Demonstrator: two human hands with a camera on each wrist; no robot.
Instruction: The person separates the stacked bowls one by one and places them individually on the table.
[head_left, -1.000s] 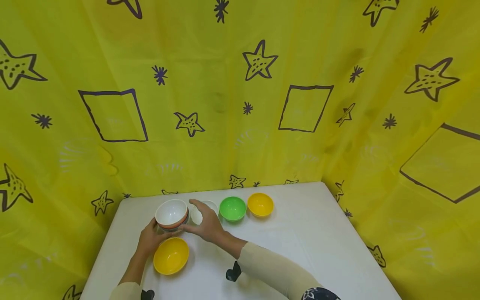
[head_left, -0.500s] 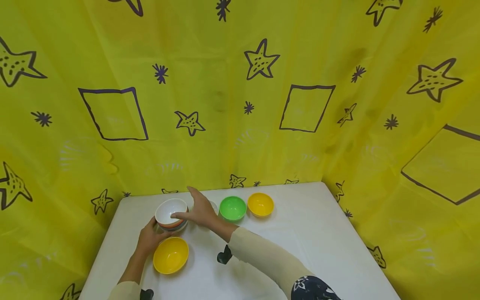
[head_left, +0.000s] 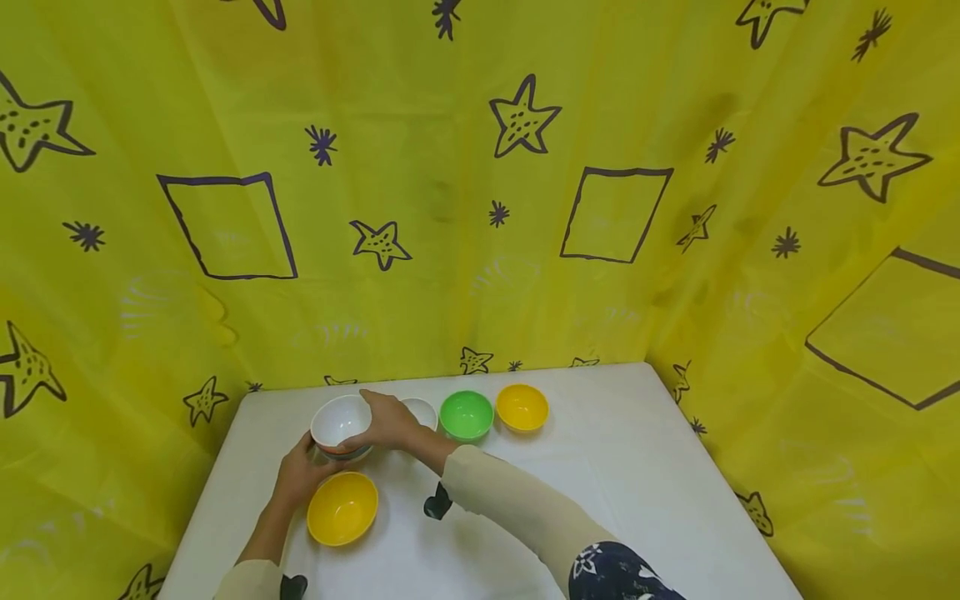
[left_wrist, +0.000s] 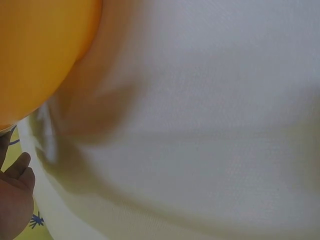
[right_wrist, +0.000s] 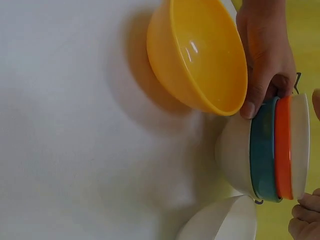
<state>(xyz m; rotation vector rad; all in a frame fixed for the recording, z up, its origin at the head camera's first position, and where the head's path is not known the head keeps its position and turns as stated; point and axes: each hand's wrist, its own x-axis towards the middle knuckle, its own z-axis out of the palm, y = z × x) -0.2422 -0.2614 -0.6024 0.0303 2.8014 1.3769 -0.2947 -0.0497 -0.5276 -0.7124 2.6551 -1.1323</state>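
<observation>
At the table's far left stands a stack of nested bowls: a white bowl (head_left: 336, 421) on top, an orange bowl (right_wrist: 283, 150) and a teal bowl (right_wrist: 264, 155) beneath it, and a lower white bowl (right_wrist: 235, 150) at the bottom. My left hand (head_left: 296, 479) holds the stack from its near left side, thumb and fingers against the lower bowls. Around the right side of the top white bowl, my right hand (head_left: 390, 421) grips its rim and covers part of it. A larger yellow bowl (head_left: 342, 508) sits just in front of the stack.
To the right of the stack, another white bowl (head_left: 422, 412), partly hidden by my right hand, a green bowl (head_left: 467, 417) and a small yellow bowl (head_left: 522, 408) stand in a row. A yellow patterned curtain (head_left: 442, 308) borders the white table (head_left: 600, 475).
My right hand has moved left from beside the stack, across the top white bowl, and has closed on its rim. My left hand has stayed on the stack.
</observation>
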